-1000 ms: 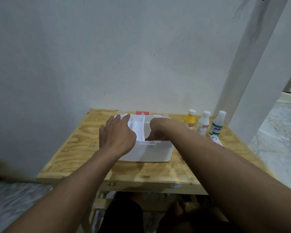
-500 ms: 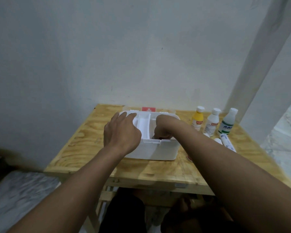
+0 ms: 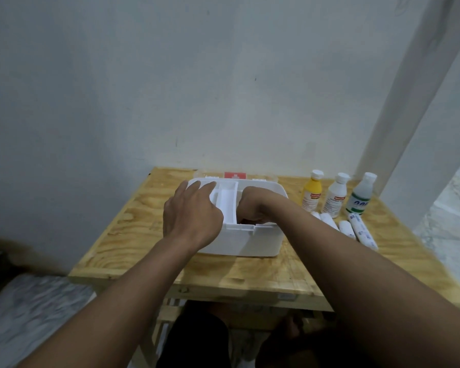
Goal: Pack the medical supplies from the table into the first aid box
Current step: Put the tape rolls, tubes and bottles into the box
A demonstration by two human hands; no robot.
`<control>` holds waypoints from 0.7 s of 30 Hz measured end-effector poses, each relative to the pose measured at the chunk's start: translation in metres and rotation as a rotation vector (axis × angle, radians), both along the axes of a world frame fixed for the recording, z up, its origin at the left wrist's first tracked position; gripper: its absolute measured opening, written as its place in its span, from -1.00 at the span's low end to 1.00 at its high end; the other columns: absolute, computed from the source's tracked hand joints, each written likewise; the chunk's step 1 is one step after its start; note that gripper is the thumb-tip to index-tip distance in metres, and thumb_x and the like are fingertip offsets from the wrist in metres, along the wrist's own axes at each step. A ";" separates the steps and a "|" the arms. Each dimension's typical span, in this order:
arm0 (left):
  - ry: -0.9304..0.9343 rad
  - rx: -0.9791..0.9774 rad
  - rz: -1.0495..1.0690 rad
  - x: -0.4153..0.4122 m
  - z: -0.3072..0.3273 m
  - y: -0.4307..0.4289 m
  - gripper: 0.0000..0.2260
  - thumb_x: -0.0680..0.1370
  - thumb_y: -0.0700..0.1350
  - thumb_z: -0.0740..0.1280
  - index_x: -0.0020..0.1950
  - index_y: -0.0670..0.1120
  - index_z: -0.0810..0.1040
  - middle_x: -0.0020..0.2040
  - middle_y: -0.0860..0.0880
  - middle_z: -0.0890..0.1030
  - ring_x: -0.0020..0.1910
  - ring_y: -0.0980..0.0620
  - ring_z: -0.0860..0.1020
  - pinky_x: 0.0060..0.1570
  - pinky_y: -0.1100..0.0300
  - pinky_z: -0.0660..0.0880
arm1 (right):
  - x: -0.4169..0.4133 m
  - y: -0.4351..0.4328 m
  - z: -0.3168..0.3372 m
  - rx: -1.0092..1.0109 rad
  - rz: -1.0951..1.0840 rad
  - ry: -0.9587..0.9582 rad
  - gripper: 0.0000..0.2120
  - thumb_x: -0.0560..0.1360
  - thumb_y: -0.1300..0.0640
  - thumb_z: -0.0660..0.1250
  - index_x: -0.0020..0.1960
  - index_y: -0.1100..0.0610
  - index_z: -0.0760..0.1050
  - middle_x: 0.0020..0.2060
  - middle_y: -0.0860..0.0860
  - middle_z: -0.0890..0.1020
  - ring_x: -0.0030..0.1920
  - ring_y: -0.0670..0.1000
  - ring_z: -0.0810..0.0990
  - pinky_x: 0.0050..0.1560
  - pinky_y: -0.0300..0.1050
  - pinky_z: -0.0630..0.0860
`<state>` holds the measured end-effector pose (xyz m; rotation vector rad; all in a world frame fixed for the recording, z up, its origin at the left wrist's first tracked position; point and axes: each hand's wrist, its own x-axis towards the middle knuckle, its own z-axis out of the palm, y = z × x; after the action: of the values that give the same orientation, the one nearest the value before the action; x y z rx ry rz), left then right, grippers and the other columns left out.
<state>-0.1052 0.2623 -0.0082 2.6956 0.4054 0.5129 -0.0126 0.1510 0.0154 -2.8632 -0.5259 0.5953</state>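
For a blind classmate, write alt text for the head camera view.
A person's right hand reaches down into an open white first aid box on a wooden table, its fingers hidden, while the left hand rests flat on the box's left side. A yellow bottle, white bottle, clear bottle and white rolls are to its right.

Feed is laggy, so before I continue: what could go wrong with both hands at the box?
The right forearm passes close by the white rolls and the yellow bottle; withdrawing sideways could knock them.
The right hand has its fingers hidden inside the first aid box, so its grip can't be checked.
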 end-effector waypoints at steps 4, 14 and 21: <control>0.016 -0.006 -0.004 0.001 0.002 0.000 -0.46 0.56 -0.19 0.15 0.56 0.02 0.33 0.53 0.02 0.36 0.56 0.00 0.18 0.39 -0.02 0.28 | 0.002 -0.003 0.007 0.046 -0.060 0.031 -0.82 0.54 0.14 0.38 0.03 0.25 0.51 -0.12 0.10 0.60 -0.16 0.06 0.56 -0.05 -0.13 0.52; 0.069 0.010 -0.048 0.006 0.002 0.006 -0.53 0.63 -0.09 0.06 0.56 0.02 0.29 0.53 0.00 0.36 0.54 -0.05 0.22 0.42 -0.19 0.23 | -0.003 -0.032 0.042 0.282 -0.115 -0.088 -0.83 0.55 0.34 0.27 0.01 0.39 0.60 -0.17 0.16 0.72 -0.26 0.05 0.73 -0.24 -0.13 0.68; -0.103 0.089 -0.109 -0.008 0.007 -0.024 -0.59 0.69 0.03 -0.01 0.49 0.04 0.41 0.46 0.01 0.46 0.56 -0.12 0.21 0.47 -0.26 0.08 | -0.019 -0.084 0.054 0.398 -0.007 -0.373 -0.81 0.53 0.18 0.33 0.10 0.17 0.63 0.02 0.08 0.67 -0.11 0.05 0.65 -0.03 -0.07 0.60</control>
<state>-0.1130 0.2384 -0.0009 2.7432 0.2102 0.6484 -0.0320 0.0674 0.0696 -2.5884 -0.6067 -0.0539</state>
